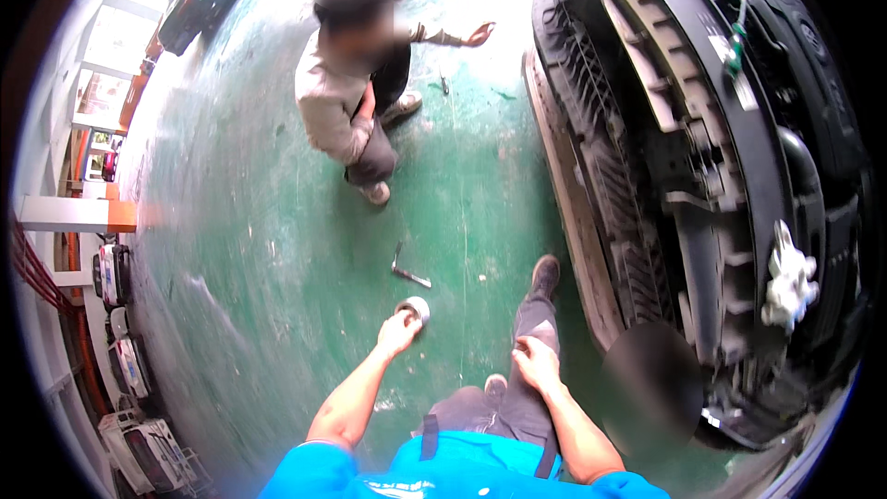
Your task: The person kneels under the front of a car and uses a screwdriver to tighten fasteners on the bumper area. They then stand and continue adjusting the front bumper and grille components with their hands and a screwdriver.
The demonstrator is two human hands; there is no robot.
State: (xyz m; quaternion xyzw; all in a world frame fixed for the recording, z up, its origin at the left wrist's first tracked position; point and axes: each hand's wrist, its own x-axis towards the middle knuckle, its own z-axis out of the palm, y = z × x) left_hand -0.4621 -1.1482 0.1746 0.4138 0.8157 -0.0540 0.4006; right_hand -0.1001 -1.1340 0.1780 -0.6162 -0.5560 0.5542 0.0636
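Observation:
My left hand [397, 333] is closed around the edge of a round silver roll that looks like tape [417, 307], holding it out over the green floor. Just beyond the roll, a ratchet wrench [412, 276] lies on the floor. My right hand [538, 363] rests on my bent leg, fingers loosely apart, with nothing seen in it.
To the right stands the front of a car with its bumper beam [688, 83] and grille parts exposed. A white crumpled cloth or glove [791, 279] lies on it. A person [346, 102] squats ahead, near a small tool [444, 85] on the floor.

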